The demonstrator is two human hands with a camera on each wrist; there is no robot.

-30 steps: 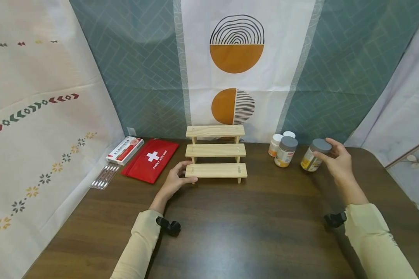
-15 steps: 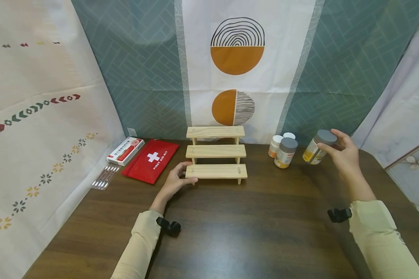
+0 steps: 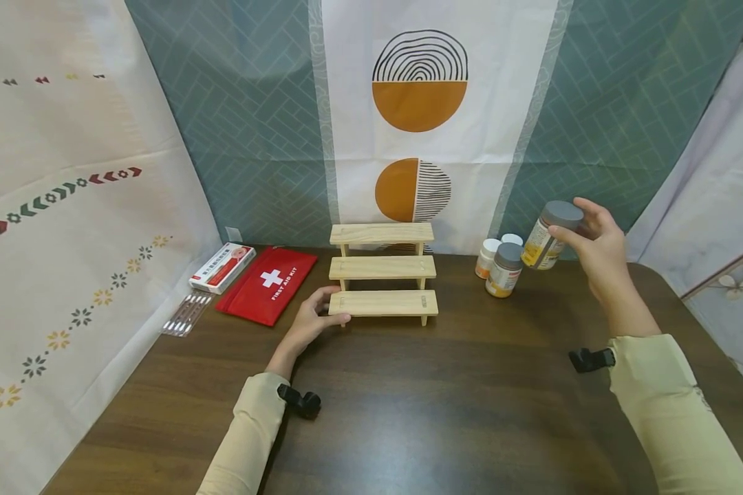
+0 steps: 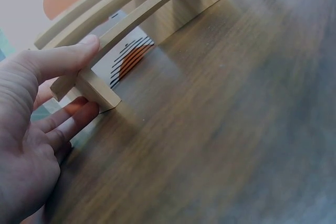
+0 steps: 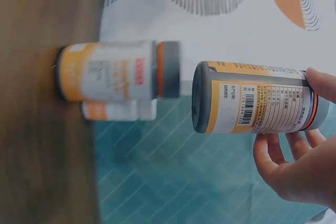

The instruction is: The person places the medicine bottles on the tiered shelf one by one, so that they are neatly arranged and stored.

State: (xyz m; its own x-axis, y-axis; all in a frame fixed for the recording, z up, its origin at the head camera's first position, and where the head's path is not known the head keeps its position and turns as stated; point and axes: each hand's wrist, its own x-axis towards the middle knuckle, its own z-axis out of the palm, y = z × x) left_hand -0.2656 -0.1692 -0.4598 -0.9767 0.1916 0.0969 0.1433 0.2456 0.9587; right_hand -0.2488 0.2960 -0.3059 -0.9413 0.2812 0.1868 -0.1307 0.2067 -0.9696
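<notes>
My right hand [image 3: 602, 251] grips a grey-lidded supplement bottle [image 3: 551, 237] near its lid and holds it tilted above the table. In the right wrist view, the bottle's [image 5: 254, 98] printed label and barcode face the camera. A similar grey-lidded bottle [image 3: 504, 271] stands on the table just left of it, beside two small white-capped bottles [image 3: 486, 258]. My left hand [image 3: 309, 320] holds the left end of the lowest step of a three-tier wooden stand [image 3: 382, 267]. In the left wrist view, its thumb lies on the step [image 4: 152, 14], with fingers by the leg below.
Left of the stand lie a red first aid kit pouch [image 3: 269, 285], a white-and-red medicine box [image 3: 223, 267] and a clear pack of cotton swabs [image 3: 187, 313]. A patterned cloth [image 3: 272, 137] hangs behind the brown table [image 3: 446, 399].
My right hand has lifted the grey-lidded bottle off the table and brought it up and a little left, towards the other bottles. The left hand and the stand stay in place.
</notes>
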